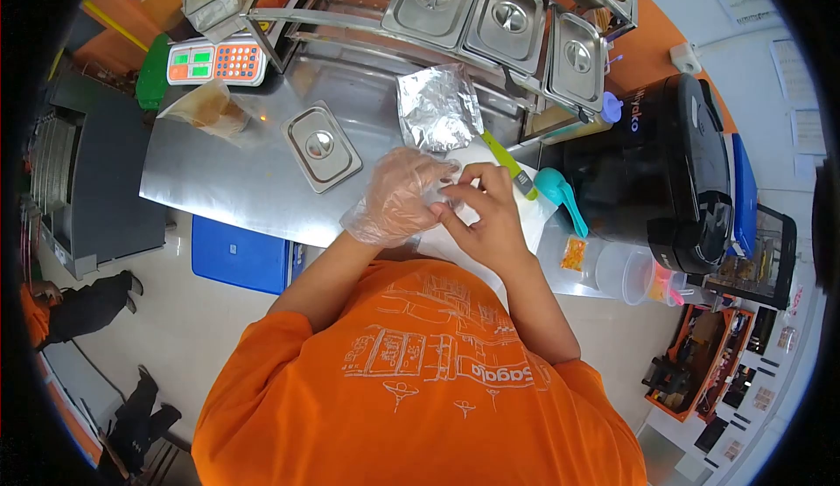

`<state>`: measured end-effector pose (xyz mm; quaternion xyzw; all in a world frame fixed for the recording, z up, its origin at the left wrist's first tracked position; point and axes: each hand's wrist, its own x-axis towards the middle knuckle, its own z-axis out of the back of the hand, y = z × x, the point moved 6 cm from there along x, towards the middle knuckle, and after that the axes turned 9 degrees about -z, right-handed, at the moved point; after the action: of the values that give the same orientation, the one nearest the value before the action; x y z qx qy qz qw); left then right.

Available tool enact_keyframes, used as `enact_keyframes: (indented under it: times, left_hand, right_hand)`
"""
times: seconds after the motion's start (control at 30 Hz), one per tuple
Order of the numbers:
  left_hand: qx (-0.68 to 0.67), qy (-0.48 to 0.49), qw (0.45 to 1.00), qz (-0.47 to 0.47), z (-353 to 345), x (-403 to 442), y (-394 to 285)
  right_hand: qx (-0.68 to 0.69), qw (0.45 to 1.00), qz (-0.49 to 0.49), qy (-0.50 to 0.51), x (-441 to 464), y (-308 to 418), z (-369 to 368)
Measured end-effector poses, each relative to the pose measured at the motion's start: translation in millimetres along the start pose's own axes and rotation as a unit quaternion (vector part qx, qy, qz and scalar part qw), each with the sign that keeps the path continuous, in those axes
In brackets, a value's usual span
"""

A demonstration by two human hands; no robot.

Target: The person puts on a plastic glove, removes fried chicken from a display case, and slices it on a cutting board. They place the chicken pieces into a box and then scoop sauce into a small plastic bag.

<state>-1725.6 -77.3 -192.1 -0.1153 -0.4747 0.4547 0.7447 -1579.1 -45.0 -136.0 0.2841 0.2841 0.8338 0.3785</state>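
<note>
My left hand (404,195) wears a loose, see-through plastic glove, its fingers curled together over the counter's front. Close against it is my right hand (486,216), bare, with thumb and fingers pinched. A bit of clear thin plastic (435,192) shows between the two hands; whether it is a second glove or the tip of the worn one, I cannot tell. White paper (455,243) lies beneath the hands. Just beyond them are a crumpled sheet of foil (437,108) and a knife with a green handle (507,162).
A metal lid (321,146) and a clear bag with brown food (213,111) lie left, near a scale (217,62). Lidded pans (507,18) stand on the back rack. Right are a turquoise scoop (560,195), a small orange packet (573,253), a plastic tub (621,273) and a black cooker (652,171).
</note>
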Motion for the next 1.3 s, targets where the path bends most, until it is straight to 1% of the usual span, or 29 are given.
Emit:
enact_keyframes:
  times: [0.03,0.07,0.1,0.17,0.2,0.23,0.3,0.33,0.37,0.4,0.43,0.47,0.5,0.57,0.63,0.67,0.7,0.77,0.8,0.87,0.9,0.97,1.0,1.07,1.1,1.17,1.2,1.27,1.3]
  left_hand:
    - [-0.008,0.026,0.999,0.045,-0.2,0.1,0.7]
    - [-0.008,0.025,0.999,0.040,4.6,5.5,-4.8]
    - [-0.122,0.036,0.990,0.068,6.8,11.1,-8.5]
    - [-0.233,0.047,0.967,0.092,11.3,14.6,-11.4]
    - [-0.423,0.030,0.894,0.147,12.3,9.0,-8.2]
    - [-0.593,0.012,0.781,0.195,11.3,7.4,-8.0]
    - [-0.579,0.032,0.788,0.207,13.1,14.9,-5.0]
    - [-0.532,0.063,0.833,0.137,15.1,17.3,-2.8]
    - [-0.481,0.092,0.869,0.065,18.6,22.4,-6.4]
    - [-0.481,0.093,0.870,0.064,19.6,25.0,-6.0]
    - [-0.502,0.102,0.857,0.065,19.7,27.3,-8.1]
    - [-0.524,0.111,0.842,0.068,19.7,29.9,-12.2]
    - [-0.526,0.112,0.840,0.073,19.1,31.5,-15.4]
    - [-0.632,0.089,0.765,0.091,17.5,33.0,-22.0]
    - [-0.642,0.075,0.754,0.112,13.2,28.7,-20.1]
    - [-0.653,0.060,0.744,0.128,11.8,27.0,-19.2]
    - [-0.655,0.062,0.742,0.130,12.5,26.3,-20.3]
    - [-0.653,0.089,0.733,0.169,12.8,22.0,-20.9]
    - [-0.654,0.089,0.732,0.172,12.0,18.1,-17.6]
    - [-0.620,0.150,0.766,0.074,13.5,18.7,-20.6]
    - [-0.619,0.148,0.768,0.075,15.9,17.7,-22.8]
    - [-0.575,0.157,0.787,0.161,14.7,10.0,-22.7]
    - [-0.574,0.156,0.787,0.162,12.2,7.4,-21.6]
    - [-0.549,0.059,0.819,0.154,11.4,4.1,-9.0]
    - [-0.549,0.058,0.820,0.154,7.0,0.5,-7.7]
    - [-0.444,-0.046,0.881,0.158,10.5,-6.4,1.7]
    - [-0.445,-0.046,0.880,0.158,4.0,-8.9,0.6]
    - [-0.351,-0.184,0.912,0.108,14.2,-6.0,-3.1]
    - [-0.352,-0.183,0.912,0.108,13.3,-3.1,-8.4]
  right_hand:
    - [-0.033,0.999,0.025,0.012,0.6,2.0,-2.8]
    - [0.005,1.000,0.012,0.003,1.5,-2.7,-2.8]
    - [0.003,1.000,0.014,-0.001,1.3,-4.4,1.1]
    - [0.141,0.983,-0.085,0.076,1.9,-19.6,5.6]
    - [0.169,0.975,-0.092,0.114,2.2,-19.0,11.1]
    - [0.169,0.975,-0.090,0.111,4.0,-21.0,17.6]
    - [0.283,0.932,-0.071,0.217,3.2,-18.2,16.3]
    - [0.333,0.911,-0.082,0.229,2.7,-18.9,16.7]
    - [0.333,0.912,-0.081,0.228,4.0,-18.6,18.8]
    - [0.373,0.894,-0.095,0.231,6.2,-18.2,20.9]
    - [0.412,0.874,-0.109,0.234,8.8,-17.9,23.1]
    - [0.413,0.873,-0.111,0.233,11.8,-17.6,26.0]
    - [0.415,0.869,-0.119,0.243,13.3,-17.6,26.8]
    - [0.423,0.861,-0.133,0.251,11.5,-17.3,25.2]
    - [0.478,0.831,-0.091,0.271,12.5,-10.0,25.8]
    - [0.504,0.813,-0.090,0.278,11.8,-8.3,26.5]
    - [0.505,0.813,-0.092,0.276,12.7,-9.2,26.9]
    - [0.471,0.829,-0.046,0.298,12.8,-5.3,26.7]
    - [0.472,0.828,-0.047,0.298,10.4,-5.1,25.1]
    - [0.446,0.836,-0.049,0.317,8.8,-5.1,18.3]
    - [0.446,0.835,-0.048,0.318,8.4,-4.4,16.5]
    - [0.365,0.879,-0.073,0.298,6.7,-8.9,11.3]
    - [0.366,0.878,-0.073,0.299,5.5,-8.3,8.7]
    - [0.305,0.916,-0.110,0.235,7.6,-14.4,8.0]
    - [0.305,0.916,-0.110,0.235,7.1,-11.1,4.7]
    - [0.242,0.961,-0.065,0.120,11.0,-2.1,9.9]
    - [0.241,0.961,-0.065,0.121,10.4,-0.2,6.0]
    - [0.203,0.979,-0.018,0.006,10.4,2.6,11.9]
    - [0.203,0.979,-0.018,0.005,7.8,2.2,8.1]
